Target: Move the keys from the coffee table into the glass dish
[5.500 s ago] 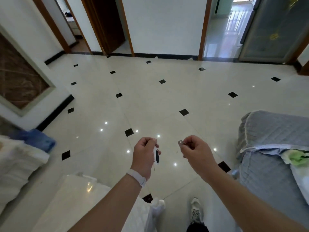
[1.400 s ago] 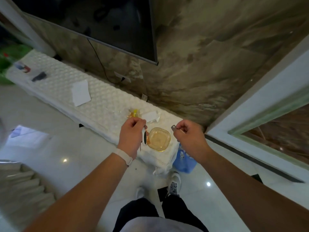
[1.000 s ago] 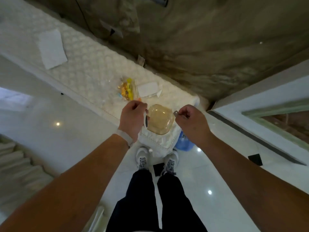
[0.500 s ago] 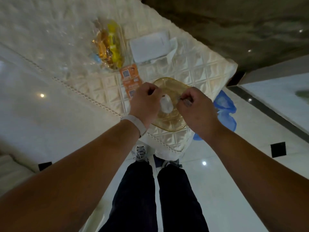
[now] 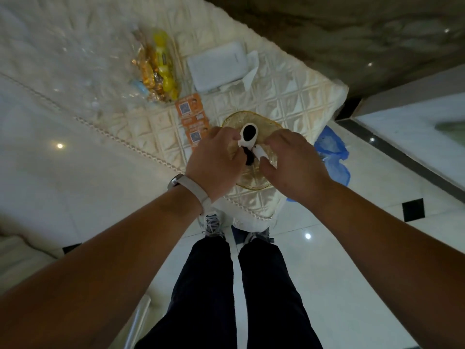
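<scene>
An amber glass dish sits near the corner of a cream quilted surface. Both my hands hover right over it. My left hand pinches the keys by a white oval fob with a black centre; a dark strap hangs below the fob. My right hand holds a small white piece of the same bunch. The keys hang just above or inside the dish; contact with the glass cannot be told. My hands hide much of the dish.
On the quilted surface lie orange cards, a clear bag of yellow and gold sweets and a white packet. A blue bag lies on the tiled floor at the right. My legs stand against the surface's edge.
I walked from the open floor to the quilted surface with the keys in both hands. Over the last second both hands dropped over the dish, and the fob turned its black face upward.
</scene>
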A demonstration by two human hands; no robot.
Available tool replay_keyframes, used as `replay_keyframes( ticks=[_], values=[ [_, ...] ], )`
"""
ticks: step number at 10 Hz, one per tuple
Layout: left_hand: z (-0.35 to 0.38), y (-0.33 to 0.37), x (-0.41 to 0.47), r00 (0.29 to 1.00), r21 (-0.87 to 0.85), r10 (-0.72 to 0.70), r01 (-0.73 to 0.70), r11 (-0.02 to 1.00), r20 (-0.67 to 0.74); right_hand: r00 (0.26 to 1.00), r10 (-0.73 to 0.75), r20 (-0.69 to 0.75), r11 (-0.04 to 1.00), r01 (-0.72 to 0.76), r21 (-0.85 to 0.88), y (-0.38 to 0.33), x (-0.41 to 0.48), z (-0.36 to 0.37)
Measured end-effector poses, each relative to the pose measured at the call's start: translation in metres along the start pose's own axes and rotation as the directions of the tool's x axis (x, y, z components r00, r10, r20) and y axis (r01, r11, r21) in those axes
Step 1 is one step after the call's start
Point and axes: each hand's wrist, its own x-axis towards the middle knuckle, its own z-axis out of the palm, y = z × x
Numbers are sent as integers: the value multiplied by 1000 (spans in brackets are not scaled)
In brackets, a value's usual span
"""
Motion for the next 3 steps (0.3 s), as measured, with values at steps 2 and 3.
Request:
replay_keyframes(
  ticks=[2, 3],
  values=[
    [-63, 40, -17, 980, 301, 161, -188, 935, 113, 998, 70, 2, 982, -69, -177, -30, -20, -77],
    [-95, 64, -34, 977, 375, 171, -207, 904, 127, 997, 68, -34, 971, -74, -229, -49, -27, -124]
  ],
)
